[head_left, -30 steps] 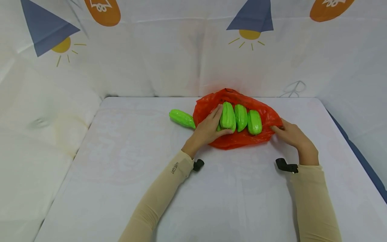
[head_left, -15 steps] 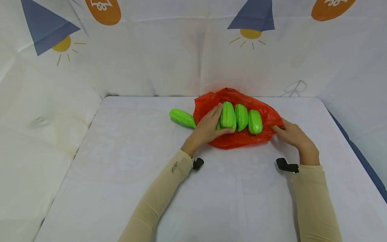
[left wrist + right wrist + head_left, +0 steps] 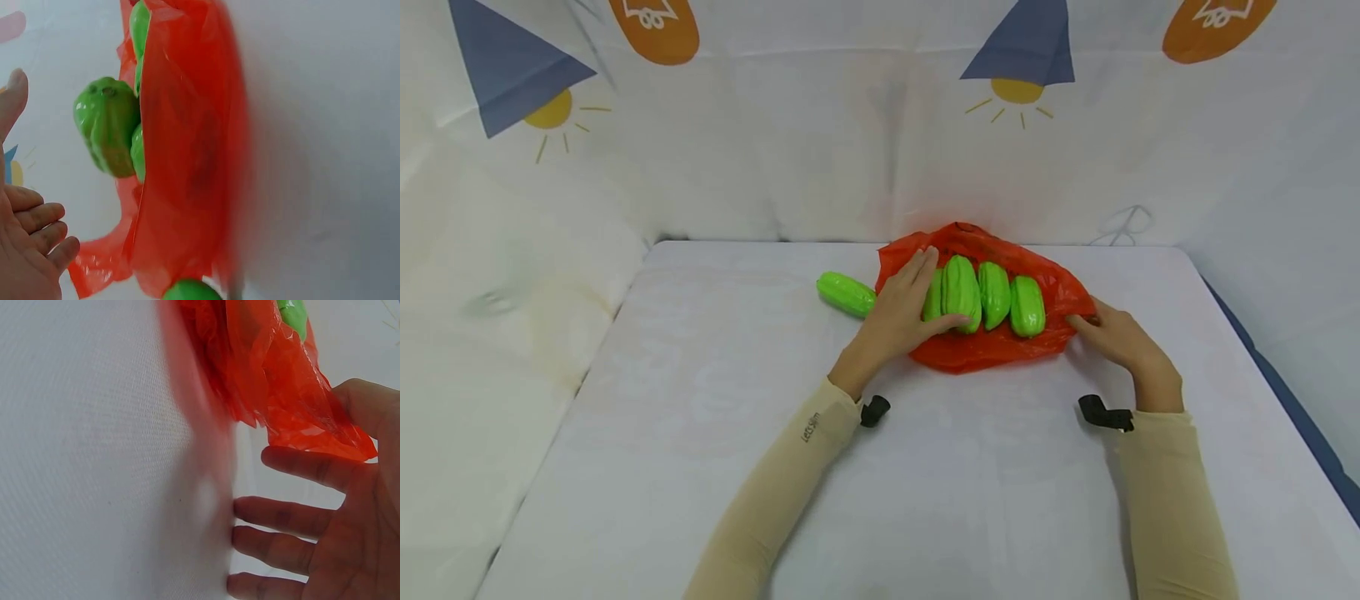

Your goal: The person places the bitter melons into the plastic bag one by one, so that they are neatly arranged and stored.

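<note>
A red plastic bag [image 3: 958,358] lies spread with its mouth facing up toward the back of the table. Several shiny green ridged vegetables, gourd-like in shape, stand side by side in it; one vegetable [image 3: 107,128] rises above the bag's edge in the left wrist view. My left hand [image 3: 891,317] is over the bag's left side, fingers extended, thumb across the front of the vegetables. At the right end, my right hand [image 3: 1120,337] pinches the bag's edge between thumb and forefinger, its other fingers [image 3: 281,515] loosely extended below. Another green vegetable [image 3: 844,293] lies outside, left of the bag.
The white tabletop [image 3: 700,400] reaches up to a white fabric wall [image 3: 820,158] printed with lamps, close behind the bag. A black wrist camera [image 3: 875,411] sits by my left sleeve, with a matching camera [image 3: 1105,413] at my right.
My left hand has shifted left off the tallest vegetable, uncovering another green vegetable beside it; that tall one sits slightly lower. My right hand keeps its pinch on the bag.
</note>
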A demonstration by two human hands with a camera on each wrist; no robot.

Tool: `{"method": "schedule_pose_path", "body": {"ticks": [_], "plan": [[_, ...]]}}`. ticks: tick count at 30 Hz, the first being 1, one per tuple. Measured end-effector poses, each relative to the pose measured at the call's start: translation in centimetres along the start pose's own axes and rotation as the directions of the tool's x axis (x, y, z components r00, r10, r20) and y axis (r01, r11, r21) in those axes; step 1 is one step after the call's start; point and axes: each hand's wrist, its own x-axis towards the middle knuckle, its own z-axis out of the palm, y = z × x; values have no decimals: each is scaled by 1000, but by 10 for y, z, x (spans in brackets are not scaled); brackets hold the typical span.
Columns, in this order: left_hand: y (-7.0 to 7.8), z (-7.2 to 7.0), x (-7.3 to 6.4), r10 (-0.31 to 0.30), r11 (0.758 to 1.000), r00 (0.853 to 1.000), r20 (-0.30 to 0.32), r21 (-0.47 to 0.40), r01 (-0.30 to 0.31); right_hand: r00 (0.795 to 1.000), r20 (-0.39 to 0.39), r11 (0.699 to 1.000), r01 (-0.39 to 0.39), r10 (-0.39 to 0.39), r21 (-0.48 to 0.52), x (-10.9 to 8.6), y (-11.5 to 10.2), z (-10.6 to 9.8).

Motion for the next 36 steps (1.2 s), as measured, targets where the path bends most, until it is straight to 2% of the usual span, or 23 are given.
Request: {"method": "schedule_pose_path", "body": {"ticks": [3, 8, 11, 14, 16, 19, 21, 22, 24, 28, 33, 36], "plan": [[-4, -6, -7, 1, 999, 1000, -12, 46, 0, 1000, -3, 1000, -5, 5, -4, -3, 1, -2], [-11, -14, -8, 2, 998, 1000, -23, 68, 0, 1000, 3, 1000, -21, 21, -8, -7, 6, -2], [-20, -19, -8, -34, 998, 999, -32, 52, 35, 1000, 7, 1000, -21, 21, -8, -8, 8, 0], [-31, -29, -10, -120, 992, 992, -31, 28, 121, 1000, 5, 1000, -15, 15, -4, -6, 9, 2], [-41, -37, -12, -209, 977, 977, -30, 22, 210, 1000, 8, 1000, -14, 14, -1, -5, 8, 3], [-56, -47, -18, -357, 934, 934, -6, 30, 357, 1000, 20, 1000, -20, 20, 1, -2, 7, 3], [-64, -53, -22, -421, 907, 907, 23, 33, 420, 999, 27, 1000, -24, 24, -1, 0, 5, 2], [-67, -55, -24, -436, 900, 899, 41, 34, 435, 999, 29, 1000, -22, 22, -3, 1, 4, 2], [-72, -58, -26, -446, 895, 892, 73, 45, 444, 1000, 26, 1000, -17, 17, -7, 3, 2, 2], [-72, -56, -25, -428, 904, 896, 119, 64, 424, 1000, 25, 1000, -14, 15, -15, 3, 1, 1], [-69, -48, -24, -416, 909, 893, 172, 82, 408, 1000, 24, 1000, -14, 14, -11, 1, -1, 1], [-71, -40, -24, -408, 912, 893, 193, 46, 407, 1000, 24, 1000, -13, 14, -10, 1, -1, 1]]}}
